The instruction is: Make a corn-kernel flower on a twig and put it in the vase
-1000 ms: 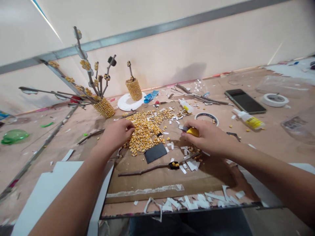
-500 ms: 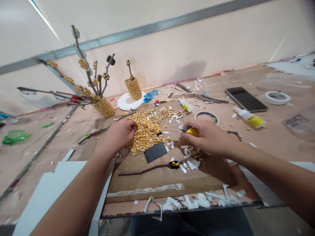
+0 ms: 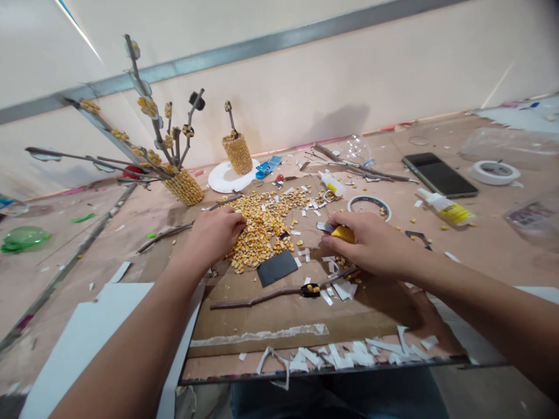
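My left hand (image 3: 218, 234) rests at the left edge of a pile of corn kernels (image 3: 266, 224), its fingers curled together against the grains; what is between the fingertips is hidden. In my right hand (image 3: 367, 238) is a yellow utility knife (image 3: 343, 234), its metal tip pointing left above the cardboard. A black rectangular piece (image 3: 277, 268) lies just in front of the pile. Closer to me, a thin twig (image 3: 257, 300) carries a small black piece with kernels (image 3: 310, 290) on it.
Kernel-covered pots with twigs, one large (image 3: 186, 187) and one small (image 3: 238, 154), stand at the back left. A tape roll (image 3: 369, 199), glue bottles (image 3: 449, 208) and a phone (image 3: 439, 173) lie to the right. White scraps (image 3: 349, 355) litter the front edge.
The view has shifted slightly. Both hands keep nearly the same places, the left at the kernels and the right around the utility knife.
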The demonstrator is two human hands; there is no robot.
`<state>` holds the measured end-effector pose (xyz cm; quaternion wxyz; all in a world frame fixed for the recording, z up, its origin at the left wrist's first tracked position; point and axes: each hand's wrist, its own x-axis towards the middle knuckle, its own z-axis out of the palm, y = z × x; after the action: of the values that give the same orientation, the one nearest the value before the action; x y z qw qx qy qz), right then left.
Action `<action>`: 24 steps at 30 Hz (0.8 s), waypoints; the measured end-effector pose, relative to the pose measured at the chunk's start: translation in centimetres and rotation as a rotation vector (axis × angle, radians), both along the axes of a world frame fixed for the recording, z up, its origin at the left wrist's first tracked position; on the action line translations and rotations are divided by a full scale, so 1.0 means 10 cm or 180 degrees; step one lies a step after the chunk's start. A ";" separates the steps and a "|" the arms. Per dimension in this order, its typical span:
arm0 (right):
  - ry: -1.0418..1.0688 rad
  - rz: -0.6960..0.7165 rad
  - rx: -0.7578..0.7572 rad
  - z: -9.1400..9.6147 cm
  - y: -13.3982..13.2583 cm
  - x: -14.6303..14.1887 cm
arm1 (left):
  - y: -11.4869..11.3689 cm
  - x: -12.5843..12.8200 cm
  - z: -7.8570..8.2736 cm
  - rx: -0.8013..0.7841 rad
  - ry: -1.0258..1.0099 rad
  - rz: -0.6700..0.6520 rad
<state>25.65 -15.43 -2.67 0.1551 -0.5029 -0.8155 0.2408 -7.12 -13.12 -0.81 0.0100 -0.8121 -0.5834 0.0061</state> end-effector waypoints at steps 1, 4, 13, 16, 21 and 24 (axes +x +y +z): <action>-0.0017 0.0001 -0.0010 0.00 0.00 0.00 | 0.00 0.01 0.00 -0.0005 -0.0035 0.0009; -0.0019 0.0009 -0.0003 0.00 0.01 0.01 | 0.01 0.03 0.00 -0.0016 -0.0251 0.0084; 0.0688 0.0157 0.0497 0.05 -0.08 -0.03 | -0.17 0.29 0.02 -0.0207 -0.1312 0.0134; 0.0736 0.0267 0.0618 0.03 -0.10 -0.04 | -0.18 0.31 -0.04 -0.0242 -0.1344 0.0059; 0.0961 0.0512 0.0831 -0.02 -0.09 -0.05 | -0.24 0.40 -0.04 -0.0193 -0.1711 0.0012; 0.1059 0.0639 0.0897 -0.04 -0.10 -0.07 | -0.31 0.50 -0.01 -0.0253 -0.2002 -0.0114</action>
<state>24.92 -16.47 -3.02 0.3312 -0.3460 -0.8502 0.2184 -2.12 -16.22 -0.91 -0.2026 -0.7840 -0.5428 -0.2227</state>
